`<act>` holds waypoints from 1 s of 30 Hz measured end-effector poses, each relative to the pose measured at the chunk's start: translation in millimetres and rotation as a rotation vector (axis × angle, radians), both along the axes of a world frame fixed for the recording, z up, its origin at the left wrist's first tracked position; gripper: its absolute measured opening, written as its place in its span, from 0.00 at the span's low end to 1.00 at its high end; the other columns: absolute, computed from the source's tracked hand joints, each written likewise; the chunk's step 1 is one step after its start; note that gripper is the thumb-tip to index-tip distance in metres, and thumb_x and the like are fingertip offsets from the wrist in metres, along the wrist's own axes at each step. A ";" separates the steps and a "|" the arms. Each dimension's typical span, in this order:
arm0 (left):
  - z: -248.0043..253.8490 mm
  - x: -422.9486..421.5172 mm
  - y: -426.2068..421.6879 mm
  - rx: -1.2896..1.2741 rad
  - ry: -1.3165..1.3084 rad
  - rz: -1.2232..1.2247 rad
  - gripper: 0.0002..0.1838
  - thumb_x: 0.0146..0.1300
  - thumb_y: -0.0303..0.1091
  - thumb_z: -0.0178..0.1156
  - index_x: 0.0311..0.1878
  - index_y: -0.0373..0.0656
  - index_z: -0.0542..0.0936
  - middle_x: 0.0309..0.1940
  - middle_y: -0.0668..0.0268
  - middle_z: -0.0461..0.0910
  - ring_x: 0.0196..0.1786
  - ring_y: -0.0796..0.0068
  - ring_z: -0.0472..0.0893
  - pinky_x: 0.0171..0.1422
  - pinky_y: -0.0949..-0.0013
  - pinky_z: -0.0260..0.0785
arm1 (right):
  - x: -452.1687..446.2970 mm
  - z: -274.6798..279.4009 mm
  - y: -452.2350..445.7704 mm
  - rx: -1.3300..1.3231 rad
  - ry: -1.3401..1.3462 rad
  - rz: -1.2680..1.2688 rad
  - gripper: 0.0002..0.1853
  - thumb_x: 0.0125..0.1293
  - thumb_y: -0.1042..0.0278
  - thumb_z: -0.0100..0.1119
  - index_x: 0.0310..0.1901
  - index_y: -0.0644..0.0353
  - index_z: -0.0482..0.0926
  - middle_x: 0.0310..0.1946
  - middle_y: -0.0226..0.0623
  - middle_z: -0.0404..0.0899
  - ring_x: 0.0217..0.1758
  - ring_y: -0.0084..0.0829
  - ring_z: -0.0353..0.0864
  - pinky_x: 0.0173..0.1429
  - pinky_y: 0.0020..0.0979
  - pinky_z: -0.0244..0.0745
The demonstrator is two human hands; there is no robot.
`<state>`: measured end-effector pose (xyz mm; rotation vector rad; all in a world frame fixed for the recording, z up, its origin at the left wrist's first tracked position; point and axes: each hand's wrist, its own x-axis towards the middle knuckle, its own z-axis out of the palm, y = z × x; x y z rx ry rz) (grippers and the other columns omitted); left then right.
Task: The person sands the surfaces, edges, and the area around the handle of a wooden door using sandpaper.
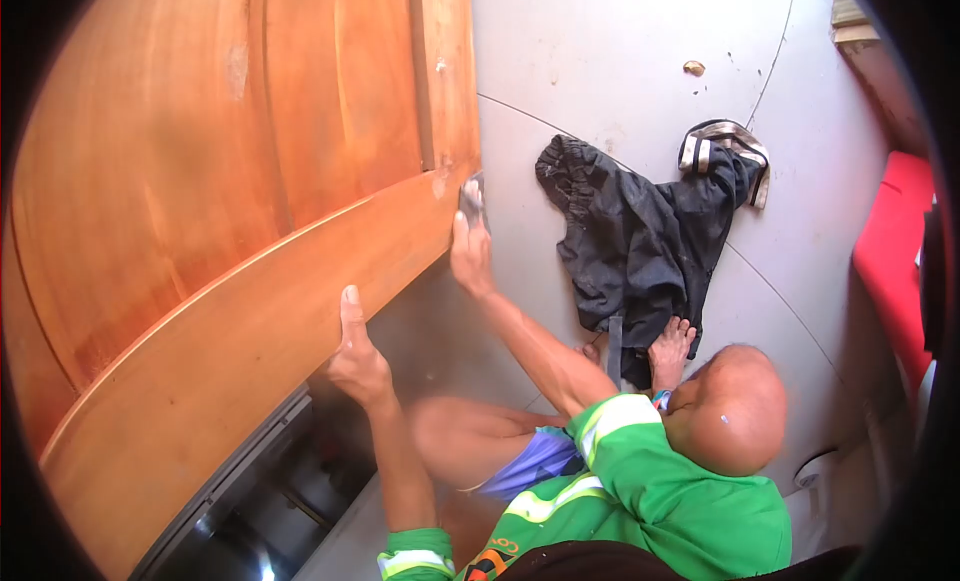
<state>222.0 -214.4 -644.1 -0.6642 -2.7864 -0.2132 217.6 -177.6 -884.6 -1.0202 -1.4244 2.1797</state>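
A wooden panelled door fills the left of the view, pale patches on its surface. At its lower right corner, my right hand presses a small grey piece of sandpaper against the edge, fingers closed over it. My left hand grips the door's bottom edge farther left. Its thumb lies up along the face, and the other fingers are hidden underneath.
Black trousers lie crumpled on the grey tiled floor, touching my bare foot. A dark, glossy framed object is below the door. Something red stands at the right, and a small brown scrap lies farther off.
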 end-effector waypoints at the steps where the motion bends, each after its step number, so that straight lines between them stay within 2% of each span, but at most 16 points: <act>1: -3.0 -1.1 0.6 0.013 -0.019 0.022 0.16 0.73 0.21 0.57 0.61 0.39 0.85 0.57 0.58 0.87 0.54 0.62 0.88 0.59 0.62 0.79 | -16.6 8.3 18.1 -0.068 -0.109 -0.009 0.31 0.82 0.64 0.40 0.80 0.69 0.55 0.84 0.54 0.50 0.89 0.49 0.41 0.89 0.43 0.37; 3: -3.0 0.6 -0.2 0.003 -0.046 0.070 0.19 0.74 0.20 0.55 0.63 0.42 0.84 0.58 0.58 0.87 0.55 0.62 0.89 0.58 0.63 0.80 | -59.2 21.7 73.8 -0.205 -0.063 -0.020 0.32 0.83 0.61 0.41 0.80 0.70 0.54 0.83 0.54 0.51 0.88 0.49 0.43 0.88 0.43 0.39; 6: 7.6 7.1 -5.1 -0.246 0.070 -0.054 0.12 0.74 0.25 0.60 0.56 0.33 0.86 0.51 0.53 0.88 0.51 0.60 0.87 0.60 0.60 0.77 | -43.5 17.4 62.6 -0.137 0.056 0.011 0.32 0.83 0.61 0.42 0.80 0.70 0.54 0.83 0.54 0.52 0.88 0.49 0.46 0.88 0.42 0.42; 8: 1.1 -13.2 6.0 -0.196 0.130 -0.118 0.11 0.75 0.27 0.62 0.53 0.29 0.86 0.48 0.50 0.88 0.49 0.59 0.86 0.60 0.58 0.75 | -20.9 36.3 34.8 -0.031 0.124 -0.061 0.31 0.82 0.66 0.42 0.80 0.72 0.53 0.83 0.56 0.53 0.88 0.49 0.47 0.88 0.41 0.42; 10: 1.9 -8.4 -6.4 0.013 -0.002 -0.055 0.12 0.75 0.27 0.62 0.53 0.29 0.86 0.49 0.51 0.88 0.49 0.58 0.86 0.60 0.57 0.75 | 1.6 46.8 9.3 0.142 0.021 0.020 0.31 0.80 0.72 0.42 0.80 0.74 0.52 0.82 0.59 0.53 0.88 0.51 0.46 0.88 0.42 0.39; 13: 9.9 -2.5 17.9 0.350 -0.145 0.300 0.12 0.73 0.27 0.65 0.52 0.26 0.85 0.48 0.51 0.88 0.50 0.62 0.85 0.60 0.59 0.75 | -42.5 30.9 49.2 -0.203 -0.049 0.031 0.31 0.78 0.75 0.42 0.79 0.74 0.54 0.81 0.61 0.53 0.87 0.56 0.44 0.88 0.46 0.37; 14: 8.2 -8.5 24.1 0.485 -0.181 0.373 0.13 0.72 0.28 0.65 0.51 0.26 0.85 0.48 0.52 0.88 0.50 0.63 0.85 0.60 0.60 0.75 | -36.2 51.5 49.8 -0.089 -0.011 0.059 0.30 0.78 0.74 0.42 0.79 0.74 0.55 0.81 0.61 0.53 0.87 0.55 0.45 0.88 0.45 0.38; 16: 0.7 -15.2 23.9 0.486 -0.178 0.324 0.14 0.72 0.29 0.67 0.51 0.25 0.85 0.49 0.53 0.88 0.48 0.65 0.84 0.58 0.59 0.75 | -6.8 105.2 34.7 0.150 0.056 0.133 0.30 0.79 0.72 0.43 0.78 0.75 0.57 0.81 0.62 0.53 0.87 0.54 0.46 0.88 0.43 0.41; 17: 2.7 -13.0 26.3 0.526 -0.224 0.400 0.14 0.72 0.30 0.67 0.52 0.25 0.84 0.49 0.53 0.87 0.48 0.65 0.84 0.58 0.59 0.75 | -1.1 113.9 28.0 0.188 0.055 0.139 0.30 0.79 0.71 0.44 0.77 0.76 0.58 0.80 0.63 0.55 0.86 0.55 0.51 0.87 0.42 0.48; 19: 13.8 -5.2 21.2 0.380 -0.237 0.418 0.10 0.72 0.27 0.66 0.50 0.30 0.88 0.47 0.55 0.90 0.49 0.68 0.88 0.56 0.62 0.78 | -3.8 91.5 29.6 -0.157 -0.022 0.108 0.30 0.78 0.72 0.46 0.77 0.77 0.58 0.80 0.63 0.56 0.84 0.58 0.52 0.86 0.44 0.50; 22: 3.6 -8.6 3.5 0.096 0.012 0.091 0.13 0.71 0.30 0.68 0.49 0.26 0.85 0.47 0.54 0.88 0.45 0.66 0.85 0.54 0.60 0.76 | -30.0 44.7 46.0 -0.025 -0.091 0.148 0.31 0.73 0.78 0.45 0.76 0.78 0.59 0.76 0.67 0.60 0.82 0.64 0.56 0.85 0.49 0.52; 23: 4.6 -8.4 25.9 0.492 -0.110 0.242 0.12 0.70 0.28 0.69 0.47 0.26 0.86 0.46 0.54 0.88 0.44 0.66 0.85 0.52 0.61 0.76 | -20.9 75.5 41.2 0.193 -0.028 0.089 0.31 0.72 0.78 0.44 0.75 0.78 0.59 0.76 0.68 0.60 0.81 0.63 0.56 0.85 0.49 0.52; 24: 0.6 -14.0 29.6 0.472 -0.097 0.229 0.12 0.70 0.28 0.69 0.47 0.26 0.86 0.46 0.54 0.88 0.44 0.66 0.85 0.52 0.60 0.76 | -12.6 102.5 38.2 0.416 0.042 0.048 0.31 0.71 0.79 0.43 0.75 0.79 0.59 0.75 0.70 0.61 0.81 0.63 0.57 0.85 0.49 0.53; 25: 1.6 -13.2 27.5 0.429 -0.103 0.229 0.11 0.69 0.27 0.69 0.47 0.26 0.86 0.46 0.54 0.88 0.44 0.66 0.85 0.52 0.60 0.76 | 0.2 123.1 34.9 0.373 -0.026 0.201 0.32 0.69 0.79 0.43 0.75 0.79 0.58 0.75 0.72 0.60 0.81 0.63 0.58 0.85 0.48 0.55; 28: 5.8 -9.3 27.1 0.450 -0.156 0.345 0.11 0.66 0.25 0.72 0.47 0.27 0.86 0.44 0.56 0.88 0.43 0.66 0.85 0.52 0.60 0.77 | -18.4 74.2 41.2 0.472 -0.065 0.162 0.33 0.69 0.80 0.43 0.76 0.79 0.56 0.75 0.72 0.60 0.81 0.62 0.58 0.85 0.49 0.55; 30: 5.0 -12.5 29.0 0.442 -0.101 0.324 0.12 0.65 0.25 0.73 0.47 0.27 0.86 0.44 0.56 0.88 0.43 0.66 0.85 0.52 0.60 0.77 | -36.8 50.0 57.3 0.279 -0.131 0.242 0.34 0.69 0.81 0.43 0.77 0.79 0.55 0.75 0.72 0.60 0.80 0.63 0.59 0.85 0.49 0.54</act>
